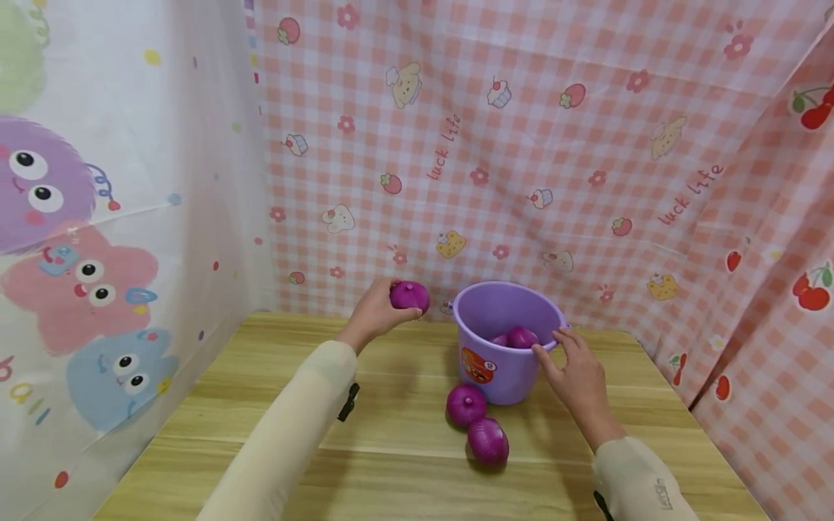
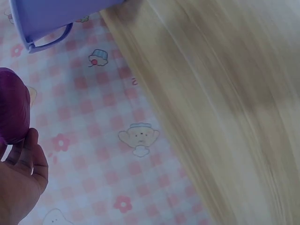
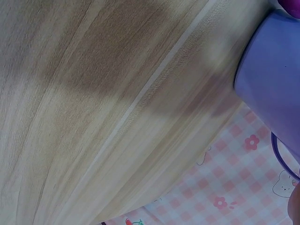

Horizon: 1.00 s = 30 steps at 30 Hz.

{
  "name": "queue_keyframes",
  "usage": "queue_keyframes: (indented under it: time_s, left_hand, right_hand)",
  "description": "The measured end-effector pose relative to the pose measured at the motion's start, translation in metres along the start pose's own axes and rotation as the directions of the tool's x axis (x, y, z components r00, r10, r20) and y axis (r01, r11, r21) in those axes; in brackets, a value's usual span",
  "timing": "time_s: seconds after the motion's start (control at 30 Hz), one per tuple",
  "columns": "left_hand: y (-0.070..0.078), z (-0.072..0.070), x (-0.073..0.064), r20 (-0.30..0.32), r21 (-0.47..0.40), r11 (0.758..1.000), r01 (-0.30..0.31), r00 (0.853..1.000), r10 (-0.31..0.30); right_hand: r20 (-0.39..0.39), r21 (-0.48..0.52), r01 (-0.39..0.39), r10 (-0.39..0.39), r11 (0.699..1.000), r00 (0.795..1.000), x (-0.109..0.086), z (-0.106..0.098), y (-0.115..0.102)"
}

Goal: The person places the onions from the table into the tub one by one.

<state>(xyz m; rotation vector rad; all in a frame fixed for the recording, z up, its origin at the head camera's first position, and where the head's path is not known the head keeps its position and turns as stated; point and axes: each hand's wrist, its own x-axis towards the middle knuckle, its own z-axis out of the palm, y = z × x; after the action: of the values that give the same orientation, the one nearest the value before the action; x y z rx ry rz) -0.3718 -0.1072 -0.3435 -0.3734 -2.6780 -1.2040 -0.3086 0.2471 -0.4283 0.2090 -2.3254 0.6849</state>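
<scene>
My left hand (image 1: 378, 310) grips a purple onion (image 1: 410, 297) in the air, left of the bucket's rim; the same onion (image 2: 13, 107) shows at the left edge of the left wrist view. With thumb and fingers, my right hand (image 1: 578, 373) pinches the near right rim of a purple bucket (image 1: 500, 376). Inside the bucket lie onions (image 1: 523, 337), partly hidden by its wall. On the table in front of the bucket, one onion (image 1: 466, 405) sits close to its base, and another onion (image 1: 488, 442) lies nearer to me, right beside the first.
The wood-grain table (image 1: 391, 463) ends at a pink checked cloth (image 1: 365, 181) hanging behind it. A white cloth with cartoon figures (image 1: 98, 289) hangs on the left. The bucket's handle (image 2: 54, 43) hangs down on its outer side.
</scene>
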Motion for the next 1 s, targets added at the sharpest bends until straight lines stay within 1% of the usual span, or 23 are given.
queue_keyframes:
  time_s: [0.33,0.47,0.6,0.83,1.0]
  left_hand:
    - [0.016,-0.002,0.005,0.010,-0.010,1.000,-0.026,1.000,0.026]
    - [0.023,-0.002,0.008,0.008,-0.018,0.999,-0.047,0.999,0.047]
    - [0.030,0.000,0.010,0.008,-0.007,0.998,-0.059,0.998,0.059]
    - [0.042,0.002,0.012,0.019,0.001,0.998,-0.057,0.998,0.057]
    - [0.048,0.006,0.014,0.015,-0.006,0.997,-0.079,0.997,0.079]
  right_hand:
    - [-0.008,0.004,0.005,-0.005,1.000,1.000,-0.001,0.001,0.002]
    - [-0.012,0.007,0.005,-0.005,1.000,1.000,-0.001,0.000,0.002]
    - [-0.012,0.006,0.005,-0.005,1.000,1.000,-0.001,0.000,0.002]
    - [-0.021,0.003,0.014,-0.014,1.000,1.000,0.000,0.000,0.001]
    - [-0.013,-0.001,0.010,-0.010,1.000,1.000,0.000,0.001,0.001]
